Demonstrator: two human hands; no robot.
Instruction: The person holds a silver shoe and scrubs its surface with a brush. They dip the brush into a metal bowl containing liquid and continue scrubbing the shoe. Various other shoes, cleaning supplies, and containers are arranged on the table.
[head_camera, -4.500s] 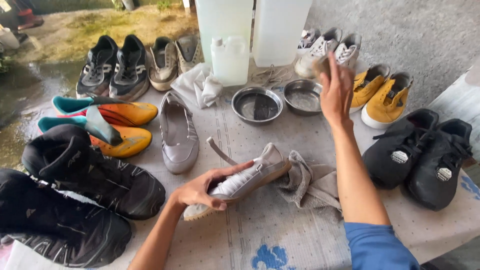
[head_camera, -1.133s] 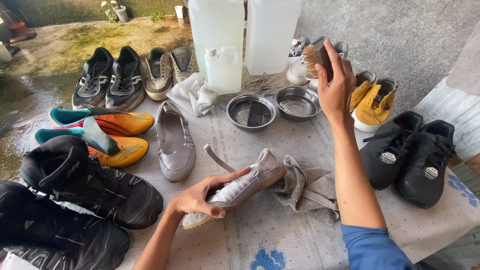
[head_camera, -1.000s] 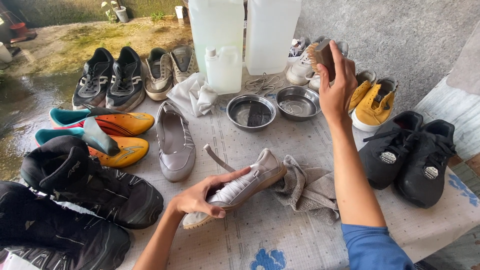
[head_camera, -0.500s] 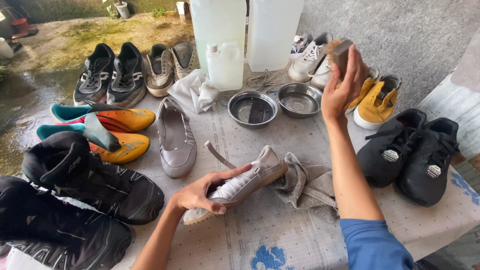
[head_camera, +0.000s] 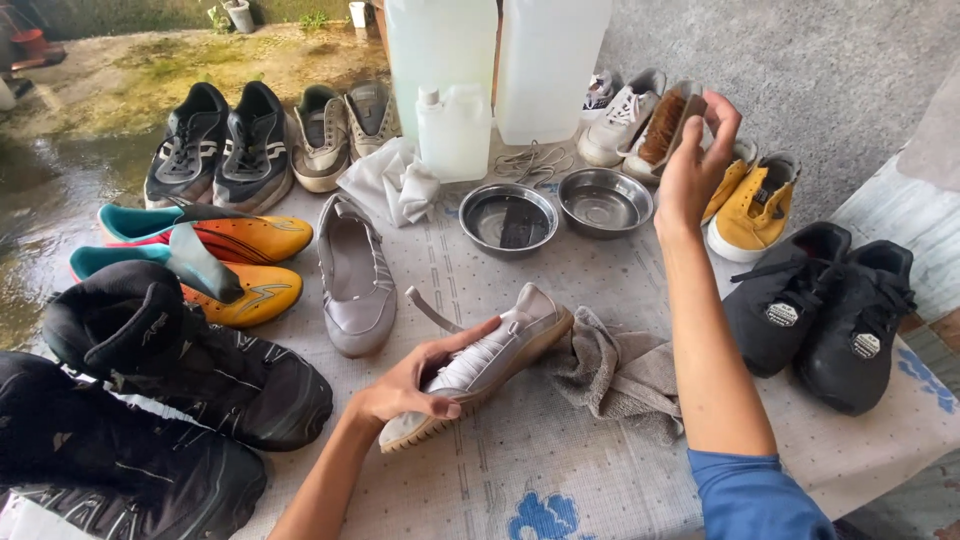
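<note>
Far left: black high-top shoes (head_camera: 170, 370) piled at the table's edge, with orange and teal boots (head_camera: 215, 260) behind them
Left hand (head_camera: 405, 385): fingers closed over the toe end of a pale grey shoe (head_camera: 490, 360), which lies tilted on the patterned tablecloth (head_camera: 560, 480)
Beside it: a grey slip-on shoe (head_camera: 352, 275) to its left, a crumpled grey cloth (head_camera: 615, 370) touching its heel
Centre back: two steel bowls (head_camera: 555, 210) side by side, a small white jug (head_camera: 455, 130) behind them
Right hand (head_camera: 695, 165): raised above the bowls, pinching a wooden brush (head_camera: 668, 125) with brown bristles
Right: yellow shoes (head_camera: 755, 200), then black trainers (head_camera: 825, 310)
</note>
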